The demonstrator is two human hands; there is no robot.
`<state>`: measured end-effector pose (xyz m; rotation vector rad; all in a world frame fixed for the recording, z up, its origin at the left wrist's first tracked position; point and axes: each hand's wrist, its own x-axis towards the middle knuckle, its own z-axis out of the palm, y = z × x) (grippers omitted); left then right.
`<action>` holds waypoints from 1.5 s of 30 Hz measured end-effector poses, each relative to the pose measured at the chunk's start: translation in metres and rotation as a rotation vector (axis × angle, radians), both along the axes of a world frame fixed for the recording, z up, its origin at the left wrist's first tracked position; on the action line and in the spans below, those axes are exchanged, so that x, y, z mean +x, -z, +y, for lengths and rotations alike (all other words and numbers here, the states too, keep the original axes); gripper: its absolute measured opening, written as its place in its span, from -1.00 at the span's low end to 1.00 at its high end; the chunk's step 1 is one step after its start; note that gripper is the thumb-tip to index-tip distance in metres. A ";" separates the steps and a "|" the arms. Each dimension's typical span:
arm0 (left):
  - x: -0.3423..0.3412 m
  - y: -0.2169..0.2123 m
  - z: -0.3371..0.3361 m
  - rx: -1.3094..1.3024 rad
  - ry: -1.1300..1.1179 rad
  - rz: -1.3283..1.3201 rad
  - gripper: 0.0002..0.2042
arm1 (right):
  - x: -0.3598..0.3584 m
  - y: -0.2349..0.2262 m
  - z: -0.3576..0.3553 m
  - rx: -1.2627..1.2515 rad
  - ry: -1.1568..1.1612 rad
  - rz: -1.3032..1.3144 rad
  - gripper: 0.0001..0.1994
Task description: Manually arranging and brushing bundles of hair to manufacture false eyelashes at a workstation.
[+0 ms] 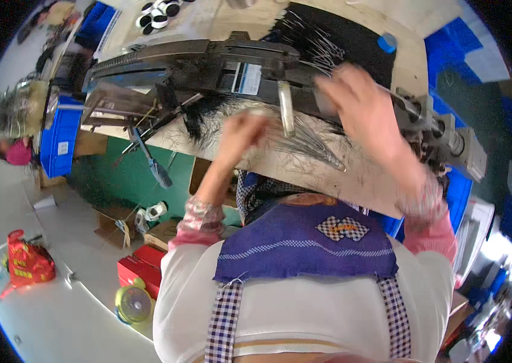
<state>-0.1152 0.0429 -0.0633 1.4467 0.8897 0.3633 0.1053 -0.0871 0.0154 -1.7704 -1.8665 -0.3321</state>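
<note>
My left hand [242,138] is over the near edge of the workbench, its fingers curled together. Motion blurs the fingertips, so what they pinch is hidden. Just right of it, a bundle of thin metal rods [313,147] lies on the wooden top. A lever handle wrapped in pale tape [286,109] points toward me from the long dark metal machine [201,66]. My right hand [362,109] is raised at the right part of the machine, beside its shaft and clamp [431,121]. Its fingers are smeared by motion, and a grey blur by them cannot be made out.
More thin metal rods [322,45] lie on a black cloth [365,48] behind the machine, near a blue round object [387,42]. White-and-black rolls [158,17] sit at the back left. A blue bin [59,142] stands left; a red bag [28,261] is on the floor.
</note>
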 end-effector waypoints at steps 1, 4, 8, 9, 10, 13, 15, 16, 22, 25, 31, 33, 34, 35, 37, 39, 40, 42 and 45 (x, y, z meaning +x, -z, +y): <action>-0.020 0.017 0.015 -0.070 -0.224 -0.074 -0.65 | -0.006 0.009 -0.021 -0.078 0.023 0.037 -0.68; -0.067 0.027 0.050 -0.186 -0.585 -0.216 -0.57 | 0.000 0.047 -0.036 -0.316 0.266 0.027 -0.66; -0.048 0.003 0.059 -0.197 -0.558 -0.274 -0.63 | 0.041 0.080 -0.005 -0.452 0.574 0.062 -0.82; -0.049 0.010 0.062 -0.218 -0.572 -0.348 -0.66 | 0.046 0.084 -0.004 -0.470 0.560 0.065 -0.85; -0.047 0.016 0.061 -0.243 -0.583 -0.422 -0.70 | 0.047 0.082 -0.007 -0.490 0.550 0.068 -0.86; -0.034 0.020 0.034 -0.187 -0.607 -0.593 -0.76 | 0.036 0.069 -0.031 -0.428 0.460 0.185 -0.84; -0.006 0.008 0.005 0.013 -0.574 -0.667 -0.76 | 0.026 0.053 -0.054 -0.340 0.370 0.199 -0.83; 0.011 -0.015 -0.015 0.105 -0.503 -0.692 -0.75 | 0.020 0.043 -0.063 -0.338 0.257 0.290 -0.82; 0.131 -0.072 -0.067 -0.643 0.498 -0.460 -0.80 | 0.017 0.026 -0.096 -0.386 0.027 0.282 -0.75; 0.145 -0.044 -0.051 -0.744 0.292 -0.380 -0.84 | 0.013 0.012 -0.116 -0.572 0.104 0.425 -0.73; 0.130 -0.043 -0.049 -0.456 -0.107 -0.498 -0.79 | 0.027 -0.052 -0.084 -0.266 0.192 0.442 -0.85; 0.128 -0.043 -0.049 -0.421 -0.107 -0.486 -0.77 | 0.050 -0.051 -0.036 -0.057 0.205 0.269 -0.79; 0.129 -0.045 -0.051 -0.404 -0.109 -0.485 -0.75 | 0.062 -0.039 -0.011 -0.027 0.171 0.136 -0.73; 0.130 -0.045 -0.052 -0.374 -0.118 -0.464 -0.76 | 0.063 -0.034 0.008 -0.162 0.142 0.161 -0.71; 0.133 -0.046 -0.052 -0.415 -0.106 -0.442 -0.77 | 0.063 -0.010 0.034 -0.343 0.009 0.192 -0.73; 0.130 -0.044 -0.056 -0.483 -0.110 -0.459 -0.78 | 0.062 -0.006 0.039 -0.416 -0.098 0.253 -0.75; 0.130 -0.045 -0.055 -0.479 -0.115 -0.465 -0.78 | 0.062 -0.011 0.035 -0.491 -0.075 0.505 -0.76; 0.129 -0.046 -0.055 -0.498 -0.133 -0.489 -0.78 | 0.060 -0.020 0.032 -0.572 -0.046 0.760 -0.76; 0.130 -0.047 -0.057 -0.491 -0.129 -0.507 -0.74 | 0.069 -0.023 0.032 -0.548 -0.104 0.912 -0.73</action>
